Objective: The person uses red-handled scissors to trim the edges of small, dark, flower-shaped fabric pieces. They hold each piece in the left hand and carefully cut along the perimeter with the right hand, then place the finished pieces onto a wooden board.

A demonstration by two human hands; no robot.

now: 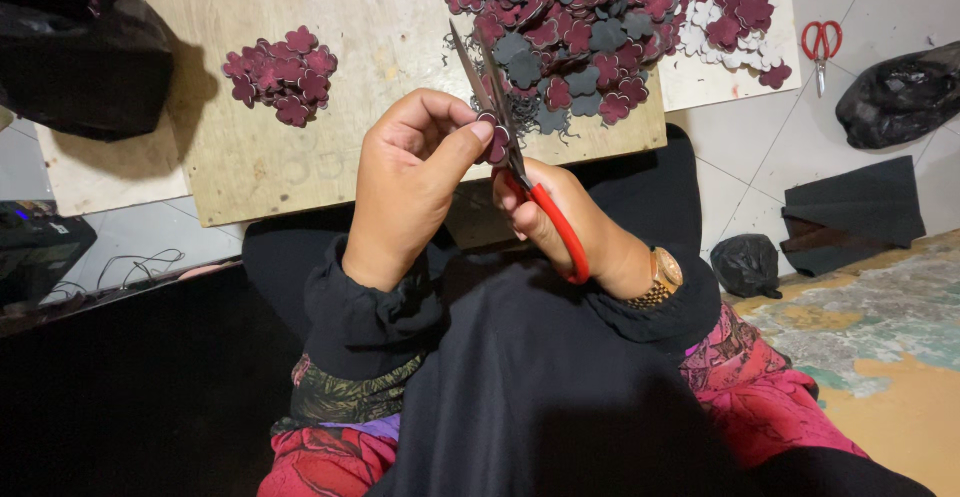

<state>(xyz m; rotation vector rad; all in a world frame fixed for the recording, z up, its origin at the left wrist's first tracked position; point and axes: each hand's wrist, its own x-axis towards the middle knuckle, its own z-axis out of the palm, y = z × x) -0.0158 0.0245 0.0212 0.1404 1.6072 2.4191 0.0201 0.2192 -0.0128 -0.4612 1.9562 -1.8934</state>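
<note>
Two hands met over the wooden board (300, 77): the left hand (405, 182) pinched a maroon flower piece (496, 143), the right hand (560, 219) gripped red-handled scissors (520, 172), blades apart. Trimming seemed underway; next, closing along its edge.

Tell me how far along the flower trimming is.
Done, it seems: a small pile of maroon flower cutouts lies apart on the wooden board. In hand: the left hand pinches one flower piece while the right hand works red-handled scissors on it. Left: a much larger heap, so most seems untrimmed.
</note>
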